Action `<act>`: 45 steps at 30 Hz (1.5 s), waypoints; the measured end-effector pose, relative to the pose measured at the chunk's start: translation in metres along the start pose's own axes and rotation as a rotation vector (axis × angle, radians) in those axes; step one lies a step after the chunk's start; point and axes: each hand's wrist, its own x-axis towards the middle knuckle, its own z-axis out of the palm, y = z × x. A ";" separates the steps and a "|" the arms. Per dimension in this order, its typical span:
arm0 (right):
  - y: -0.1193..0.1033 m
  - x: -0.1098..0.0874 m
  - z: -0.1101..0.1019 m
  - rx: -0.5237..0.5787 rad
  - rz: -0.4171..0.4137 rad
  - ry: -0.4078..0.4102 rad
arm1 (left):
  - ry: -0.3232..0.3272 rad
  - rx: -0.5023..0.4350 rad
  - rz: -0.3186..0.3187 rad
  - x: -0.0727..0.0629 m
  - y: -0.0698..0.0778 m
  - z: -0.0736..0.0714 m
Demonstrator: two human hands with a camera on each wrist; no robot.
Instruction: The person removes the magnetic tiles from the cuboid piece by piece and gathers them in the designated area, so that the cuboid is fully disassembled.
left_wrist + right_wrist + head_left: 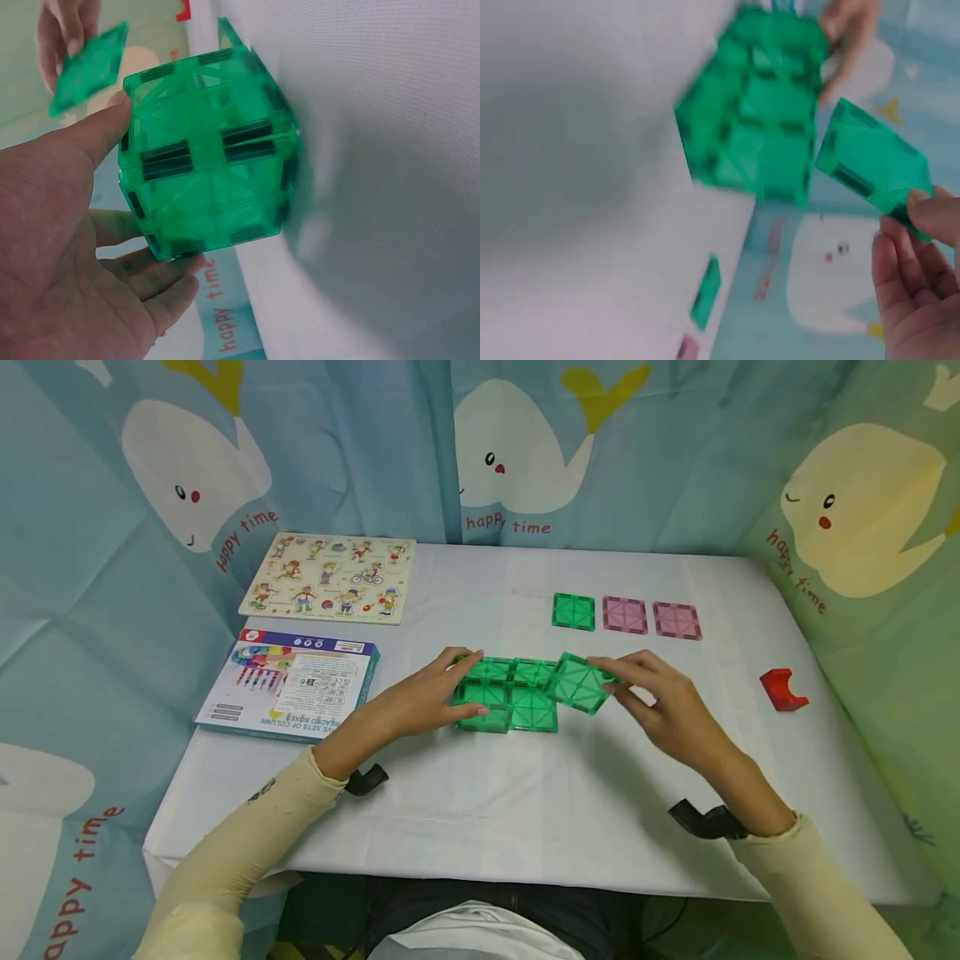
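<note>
A boxy structure of clear green magnetic tiles (533, 710) stands on the white table in front of me. My left hand (420, 700) grips its left end, thumb on the near side and fingers toward the back. The left wrist view shows the end of the structure (217, 199) between thumb and fingers. My right hand (678, 714) pinches one loose green square tile (579, 683) by its edge, tilted at the structure's right end. In the right wrist view a gap shows between this tile (877, 161) and the structure, which is blurred there.
Behind the structure lie a green square tile (573, 612) and two pink square tiles (625, 615) in a row. A red arched block (783, 690) sits far right. On the left are a picture board (330, 578) and a flat printed box (288, 681). Whale-print curtains (675, 485) surround the table.
</note>
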 end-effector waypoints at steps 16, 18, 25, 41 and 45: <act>0.113 0.048 -0.004 0.139 0.404 -0.353 | -0.002 -0.004 0.007 0.000 0.000 0.000; 0.121 0.054 0.000 0.152 0.427 -0.408 | 0.000 -0.002 0.007 0.000 -0.001 0.000; 0.131 0.067 0.015 0.152 0.497 -0.444 | -0.006 -0.004 -0.005 0.002 -0.001 0.001; 0.122 0.065 0.040 -0.043 0.421 -0.324 | -0.011 0.020 0.009 -0.003 -0.006 -0.002; 0.104 0.067 0.035 -0.059 0.377 -0.273 | -0.012 0.039 0.015 -0.003 -0.007 -0.004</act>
